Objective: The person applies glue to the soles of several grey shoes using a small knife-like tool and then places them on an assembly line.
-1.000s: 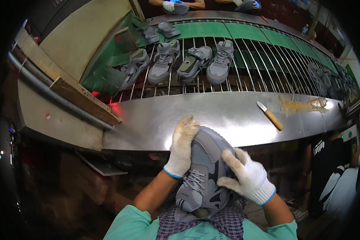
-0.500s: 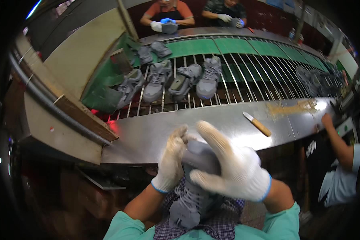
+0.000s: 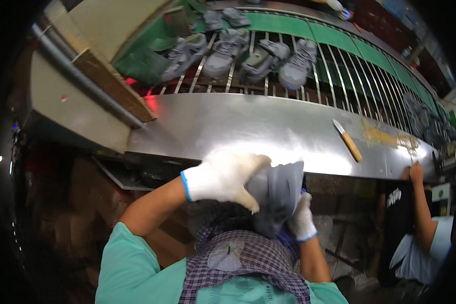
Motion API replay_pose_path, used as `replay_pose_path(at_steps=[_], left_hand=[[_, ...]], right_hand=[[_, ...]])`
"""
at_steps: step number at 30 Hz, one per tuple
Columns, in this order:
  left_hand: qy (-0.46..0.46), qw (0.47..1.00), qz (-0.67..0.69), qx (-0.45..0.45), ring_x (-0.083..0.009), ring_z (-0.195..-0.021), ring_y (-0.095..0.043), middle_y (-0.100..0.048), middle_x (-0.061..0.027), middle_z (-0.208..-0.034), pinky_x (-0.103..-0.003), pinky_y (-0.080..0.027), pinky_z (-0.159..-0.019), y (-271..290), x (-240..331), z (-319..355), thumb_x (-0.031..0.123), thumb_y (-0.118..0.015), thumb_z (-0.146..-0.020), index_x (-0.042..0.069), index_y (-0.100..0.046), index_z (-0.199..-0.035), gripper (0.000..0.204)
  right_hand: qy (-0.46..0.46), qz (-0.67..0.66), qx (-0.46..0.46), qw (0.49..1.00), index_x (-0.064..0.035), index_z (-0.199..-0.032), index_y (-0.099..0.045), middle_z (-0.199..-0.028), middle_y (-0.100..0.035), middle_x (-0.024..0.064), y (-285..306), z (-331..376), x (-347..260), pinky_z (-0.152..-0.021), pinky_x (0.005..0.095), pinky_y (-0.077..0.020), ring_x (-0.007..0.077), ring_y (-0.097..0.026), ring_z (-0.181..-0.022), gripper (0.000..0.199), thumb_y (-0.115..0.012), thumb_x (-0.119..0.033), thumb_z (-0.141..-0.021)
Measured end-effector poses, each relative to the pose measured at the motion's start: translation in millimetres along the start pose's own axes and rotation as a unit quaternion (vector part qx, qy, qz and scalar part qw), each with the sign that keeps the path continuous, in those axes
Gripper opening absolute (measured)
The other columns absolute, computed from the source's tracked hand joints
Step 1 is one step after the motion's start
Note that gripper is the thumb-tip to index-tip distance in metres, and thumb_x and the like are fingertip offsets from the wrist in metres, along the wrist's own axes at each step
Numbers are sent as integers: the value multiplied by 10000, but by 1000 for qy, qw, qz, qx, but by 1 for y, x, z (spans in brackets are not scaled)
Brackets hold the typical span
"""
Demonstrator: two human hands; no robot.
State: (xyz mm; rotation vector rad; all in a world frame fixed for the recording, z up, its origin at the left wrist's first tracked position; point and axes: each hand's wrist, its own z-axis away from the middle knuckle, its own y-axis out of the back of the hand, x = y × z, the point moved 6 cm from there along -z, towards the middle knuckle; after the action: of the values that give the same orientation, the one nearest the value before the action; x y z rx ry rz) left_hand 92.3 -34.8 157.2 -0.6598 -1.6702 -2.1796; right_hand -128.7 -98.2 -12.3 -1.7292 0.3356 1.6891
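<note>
Watch the shoe (image 3: 277,185); it's up in front of your apron (image 3: 238,261), b/w both hands, its top overlapping the ledge (image 3: 223,119) edge in this view; can't tell if they touch. Main risk, I'd say, is a slip: your L hand (image 3: 228,177) looks loosely set, so if your R hand (image 3: 303,219) has a poor hold too, the shoe prob. tips & drops past your lap to the floor; smooth knit gloves would make that likelier. 2nd risk: swing it too far fwd & it could knock the ledge & scuff; the knife (image 3: 347,141) lies there, bare blade pointing toward the rack (image 3: 339,76), so a wide R reach might catch it.

Fingers: L thumb & fingers are spread well apart, at the shoe's L side, thumb low, fingers high; they seem to touch it, but blur hides how firmly. R fingers are bent up against the shoe's R side, close tog.; their tips are partly hidden, so can't tell if they're clamped on it or only resting.
</note>
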Motion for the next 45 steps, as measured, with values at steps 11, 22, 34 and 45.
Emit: replay_pose_path(at_steps=[11, 22, 34, 45], left_hand=[[-112, 980, -165, 2, -369, -1053, -750, -726, -185, -1235, -480, -625, -862, -60, 38, -40, 695, -826, -790, 60, -583, -1410, 920], [42, 910, 383, 156, -246, -1085, -742, -769, -176, -1179, -357, -586, -978, -68, -99, 28, 295, -668, -1053, -62, -706, -1300, 436], [-176, 918, 156, 319, -384, -1092, -711, -691, -243, -1220, -455, -614, -932, -50, 37, 36, 581, -886, -787, -49, -669, -1302, 842], [-153, 901, 278, 297, -343, -962, -690, -660, -180, -1118, -446, -597, -788, -77, 34, 47, 366, -1018, -647, -33, -638, -1258, 822]], right_hand=[[55, 645, -127, 752, -43, -1481, -588, -1435, -631, 238, -49, -29, -159, -1073, 497, -536, 403, -638, -1294, 837, -736, -636, -909], [45, 222, 68, 972, -19, -1296, -695, -1572, -542, 217, 18, 84, -2, -1236, 561, -396, 370, -483, -1506, 533, -753, -415, -944], [246, 359, -92, 896, 35, -1330, -526, -1216, -620, 211, -48, 62, -108, -938, 507, -551, 395, -654, -1091, 957, -1022, -441, -664], [171, 293, -49, 939, -56, -1242, -609, -1134, -639, 124, -43, 37, -117, -871, 428, -508, 283, -617, -1010, 868, -1057, -423, -596]])
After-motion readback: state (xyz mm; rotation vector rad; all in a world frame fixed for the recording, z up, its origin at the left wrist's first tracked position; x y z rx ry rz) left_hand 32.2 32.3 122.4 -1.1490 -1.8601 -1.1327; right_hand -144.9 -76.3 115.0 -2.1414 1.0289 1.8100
